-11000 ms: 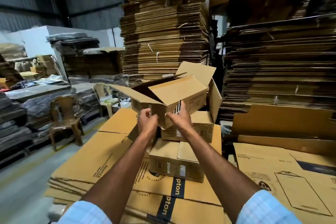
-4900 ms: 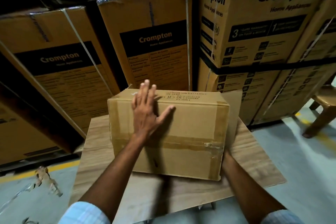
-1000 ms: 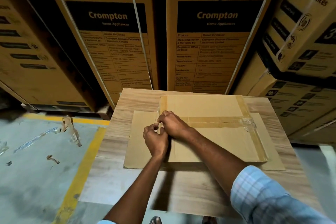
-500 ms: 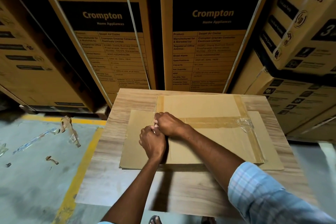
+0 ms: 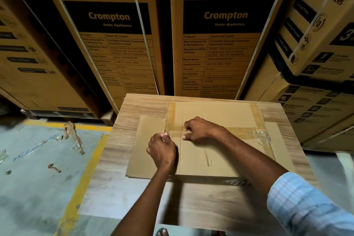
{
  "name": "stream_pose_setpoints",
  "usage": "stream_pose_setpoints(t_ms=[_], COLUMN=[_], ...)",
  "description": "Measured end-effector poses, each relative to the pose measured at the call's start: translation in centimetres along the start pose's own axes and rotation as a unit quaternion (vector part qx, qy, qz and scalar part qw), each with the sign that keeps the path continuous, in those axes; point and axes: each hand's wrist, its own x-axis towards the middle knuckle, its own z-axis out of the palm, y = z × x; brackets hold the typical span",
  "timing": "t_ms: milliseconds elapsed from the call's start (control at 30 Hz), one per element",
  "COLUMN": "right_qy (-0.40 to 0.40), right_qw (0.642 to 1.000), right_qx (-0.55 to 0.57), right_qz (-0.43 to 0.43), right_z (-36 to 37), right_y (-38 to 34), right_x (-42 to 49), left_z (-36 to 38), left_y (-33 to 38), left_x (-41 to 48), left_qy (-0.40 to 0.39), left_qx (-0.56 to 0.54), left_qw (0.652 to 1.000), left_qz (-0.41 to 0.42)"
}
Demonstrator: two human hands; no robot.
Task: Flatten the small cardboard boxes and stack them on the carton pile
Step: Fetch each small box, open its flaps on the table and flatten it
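Observation:
A flattened small cardboard box lies flat on a wood-grain table, with brown and clear packing tape along its left and right seams and across its middle. My left hand is closed, pinching a strip of clear tape that lifts off the left seam. My right hand rests as a loose fist on the cardboard just right of that seam, pressing it down. A crumpled end of tape sticks up on the right side.
Tall strapped Crompton cartons stand close behind the table and to the right. Torn tape scraps lie on the grey floor left of a yellow line.
My left hand has pulled back toward me with the tape strip, and my right hand has slid to the right along the middle tape line. The box stays flat in place.

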Motion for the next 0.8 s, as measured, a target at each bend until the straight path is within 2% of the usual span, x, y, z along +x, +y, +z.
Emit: stream_pose_setpoints(t_ms=[233, 433, 533, 667, 800], right_qy=[0.031, 0.051, 0.049, 0.027, 0.004], right_qw=[0.999, 0.997, 0.998, 0.999, 0.998], right_qx=[0.015, 0.03, 0.021, 0.02, 0.022], right_qz=[0.041, 0.043, 0.035, 0.041, 0.053], right_z=[0.7, 1.6, 1.5, 1.2, 0.8], right_y=[6.2, 5.4, 4.7, 4.4, 4.5], right_x=[-3.4, -2.2, -1.6, -1.0, -0.8], left_z=[0.1, -0.2, -1.0, -1.1, -0.9], left_y=[0.2, -0.4, 0.6, 1.3, 1.2], left_x=[-0.2, 0.7, 1.5, 2.5, 2.2], left_qy=[-0.011, -0.057, -0.056, -0.059, -0.073], left_qx=[-0.003, -0.042, -0.062, 0.016, 0.163], left_qw=[1.0, 0.996, 0.994, 0.989, 0.953], left_qz=[0.008, 0.05, 0.068, 0.133, 0.244])
